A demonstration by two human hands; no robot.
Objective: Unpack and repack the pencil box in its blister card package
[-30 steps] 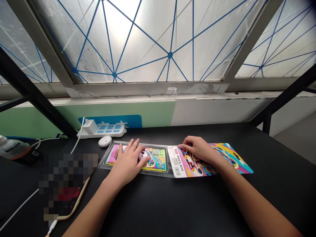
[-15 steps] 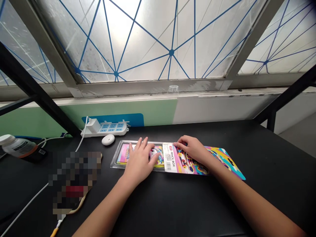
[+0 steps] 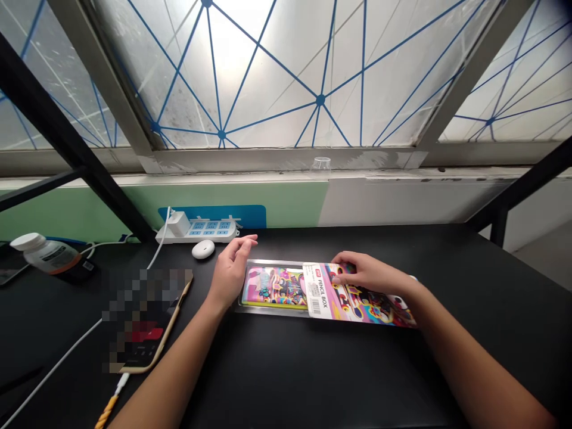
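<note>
Left hand (image 3: 230,271): open, fingers straight, edge-on at the left end of the pencil box (image 3: 273,286)
Right hand (image 3: 373,275): fingers curled on the printed card (image 3: 357,301) (pinching or merely pressing, cannot tell)
Pencil box: flat on the black worktop (image 3: 313,369), clear-wrapped, card over its right end
Behind: power strip (image 3: 199,229)

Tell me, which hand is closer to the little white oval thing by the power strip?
Left. The left hand hovers open just right of the white oval object, not touching it. The right hand lies farther right, on the pencil box pack.
</note>
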